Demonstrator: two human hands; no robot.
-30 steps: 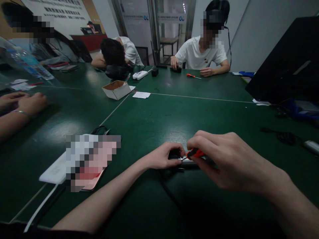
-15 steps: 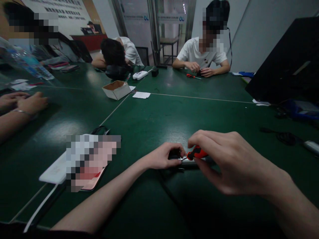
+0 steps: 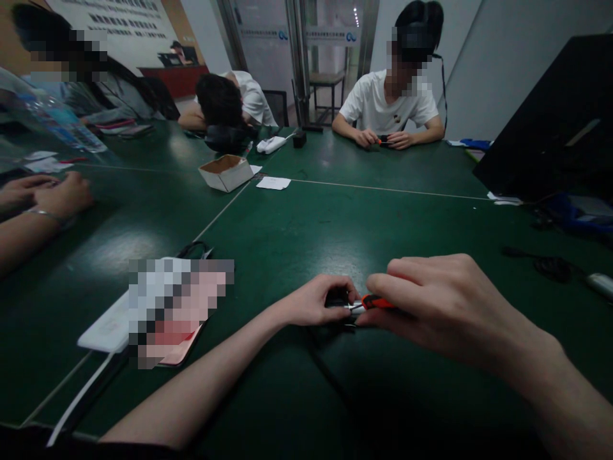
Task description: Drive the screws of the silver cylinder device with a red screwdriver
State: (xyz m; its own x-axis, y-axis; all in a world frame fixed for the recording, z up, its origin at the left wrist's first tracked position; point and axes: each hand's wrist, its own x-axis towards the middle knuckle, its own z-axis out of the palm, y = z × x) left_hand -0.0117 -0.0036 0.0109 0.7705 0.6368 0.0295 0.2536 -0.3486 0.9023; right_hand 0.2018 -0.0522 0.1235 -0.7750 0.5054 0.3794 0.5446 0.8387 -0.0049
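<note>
Near the middle front of the green table (image 3: 287, 236), my left hand (image 3: 320, 300) grips a dark and silver device (image 3: 355, 309) between thumb and fingers. My right hand (image 3: 431, 300), just to the right, is closed around a red and black screwdriver (image 3: 376, 302). The screwdriver's shaft points left to the device, close to my left fingertips. Its tip is too small to make out. The right end of the device is hidden behind my right hand.
Left of my left forearm lie a white flat item (image 3: 108, 329) and a pink one, with cables. Farther back are an open box (image 3: 226, 174) and a paper (image 3: 273, 183). A large black panel (image 3: 550, 121) stands right. Other people sit around the table.
My right fingers have closed in around the screwdriver handle, which now lies flatter. My left hand holds the device as before. The person opposite has picked up a red tool.
</note>
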